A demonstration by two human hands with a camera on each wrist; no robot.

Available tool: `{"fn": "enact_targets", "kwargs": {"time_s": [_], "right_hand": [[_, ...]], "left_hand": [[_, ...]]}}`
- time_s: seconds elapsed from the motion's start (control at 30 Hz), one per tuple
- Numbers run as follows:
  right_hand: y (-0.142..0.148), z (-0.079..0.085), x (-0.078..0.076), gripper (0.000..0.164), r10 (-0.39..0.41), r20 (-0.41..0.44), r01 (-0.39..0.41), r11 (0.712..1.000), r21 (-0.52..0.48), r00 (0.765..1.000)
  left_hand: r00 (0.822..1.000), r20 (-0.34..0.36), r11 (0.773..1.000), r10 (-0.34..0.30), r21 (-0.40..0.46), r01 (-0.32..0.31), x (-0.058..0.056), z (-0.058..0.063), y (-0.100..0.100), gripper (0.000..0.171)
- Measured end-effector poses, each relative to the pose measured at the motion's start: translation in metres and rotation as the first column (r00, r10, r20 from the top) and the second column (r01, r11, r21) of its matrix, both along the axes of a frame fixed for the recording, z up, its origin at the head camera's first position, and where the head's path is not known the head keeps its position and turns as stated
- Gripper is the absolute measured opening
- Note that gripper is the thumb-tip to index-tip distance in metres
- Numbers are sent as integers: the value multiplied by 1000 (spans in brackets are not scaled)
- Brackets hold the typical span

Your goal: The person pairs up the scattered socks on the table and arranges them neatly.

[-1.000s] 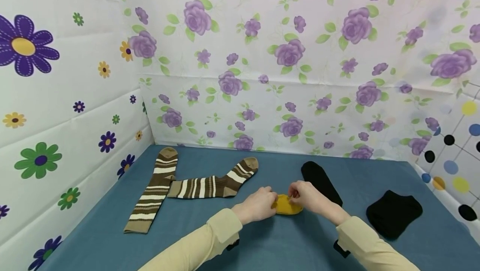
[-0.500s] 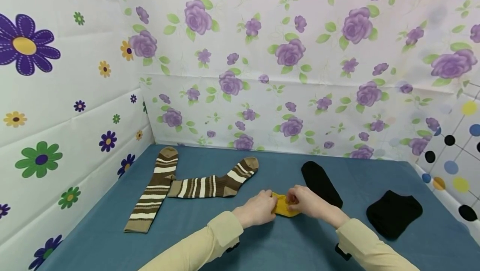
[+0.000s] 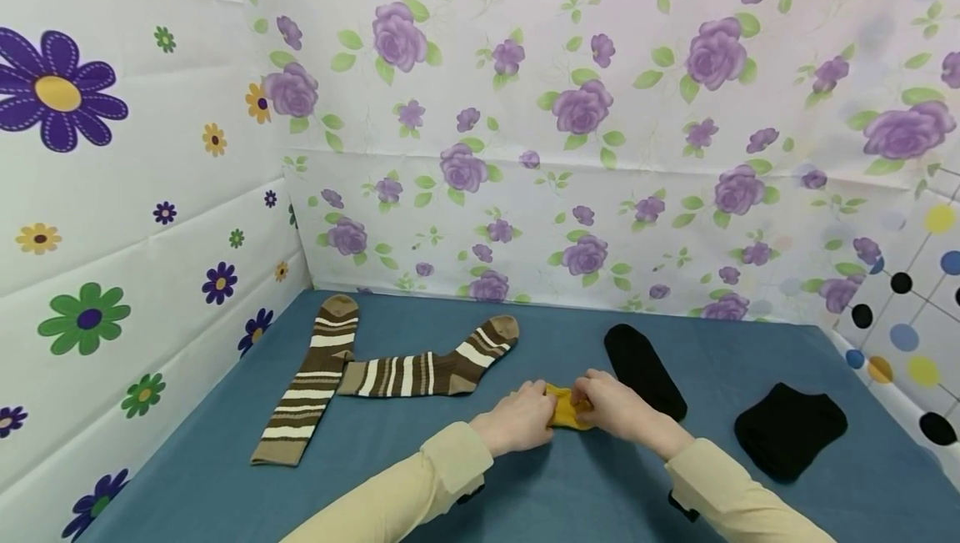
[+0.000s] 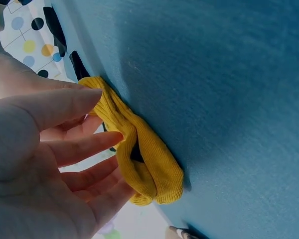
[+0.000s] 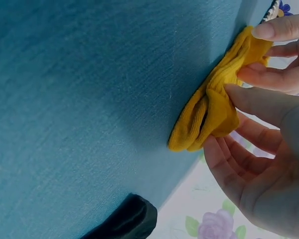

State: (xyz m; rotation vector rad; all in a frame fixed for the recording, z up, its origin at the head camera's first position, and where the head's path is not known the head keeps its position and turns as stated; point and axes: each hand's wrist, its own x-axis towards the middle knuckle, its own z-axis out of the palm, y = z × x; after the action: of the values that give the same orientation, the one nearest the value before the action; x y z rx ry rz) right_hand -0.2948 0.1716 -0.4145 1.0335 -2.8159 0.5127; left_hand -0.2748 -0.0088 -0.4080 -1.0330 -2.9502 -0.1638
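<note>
A folded yellow ribbed sock (image 3: 567, 409) lies on the blue cloth between both hands. At its left end, my left hand (image 3: 517, 420) holds it with thumb and fingers. On the opposite end, the right hand (image 3: 618, 407) pinches the fabric. The left wrist view shows the sock (image 4: 149, 159) bunched, with a dark opening in its folds and fingertips against its side. Seen from the right wrist, the thumb presses the sock (image 5: 209, 109) from one side while fingers curl behind it. Parts of the sock are hidden by the hands.
Two brown-and-white striped socks (image 3: 303, 393) (image 3: 431, 372) lie to the left, one straight and one bent. Right of the hands are two black socks (image 3: 645, 368) (image 3: 789, 430). Flowered sheets (image 3: 465, 168) wall the blue table (image 3: 360, 476) at back and left.
The right hand has moved slightly left toward the left hand, and the yellow sock looks shorter and more bunched between them. The striped and black socks have stayed in place.
</note>
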Motion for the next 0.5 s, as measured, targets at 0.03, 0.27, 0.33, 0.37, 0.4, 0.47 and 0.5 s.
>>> {"fn": "enact_targets", "kwargs": {"time_s": [0.03, 0.27, 0.33, 0.37, 0.4, 0.47, 0.5], "right_hand": [[0, -1, -1, 15, -4, -9, 4, 1000, 0, 1000], [-3, -4, -10, 15, -52, -41, 52, 999, 12, 998], [-3, -5, -13, 15, -72, -38, 73, 997, 12, 997], [-4, -5, -15, 14, -82, -37, 82, 997, 12, 996], [-4, -6, -16, 14, -90, -36, 90, 996, 11, 995], [-5, -7, -18, 14, -103, -35, 103, 995, 10, 994], [-5, -7, -19, 14, -108, -37, 108, 994, 8, 994]], "left_hand": [[1000, -2, 1000, -1, 1, 1, 0, 1, 0, 15], [1000, -9, 1000, 29, 2, -29, -5, 2, 3, 18], [999, -14, 999, 35, -4, -35, -8, 1, 4, 20], [999, -16, 999, 37, -7, -37, -10, 0, 4, 21], [999, -18, 999, 39, -9, -39, -11, 0, 4, 22], [999, -16, 999, 47, -14, -47, -13, -1, 5, 23], [998, -13, 998, 53, -17, -53, -15, -1, 5, 24]]}}
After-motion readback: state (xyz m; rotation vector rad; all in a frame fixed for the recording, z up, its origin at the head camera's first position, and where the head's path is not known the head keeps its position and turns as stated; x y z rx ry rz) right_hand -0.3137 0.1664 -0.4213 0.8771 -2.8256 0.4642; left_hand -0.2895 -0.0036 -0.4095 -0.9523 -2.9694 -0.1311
